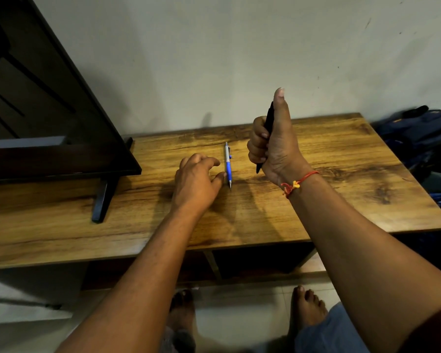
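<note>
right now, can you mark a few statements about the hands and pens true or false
1. The right hand grips a black pen. True.
2. The blue and white pen stands upright in a cup. False: it lies flat on the wooden table.
3. The left hand has lifted the blue and white pen. False: it holds nothing, and the pen lies on the table just beside its thumb.
4. A red thread is tied round the right wrist. True.
</note>
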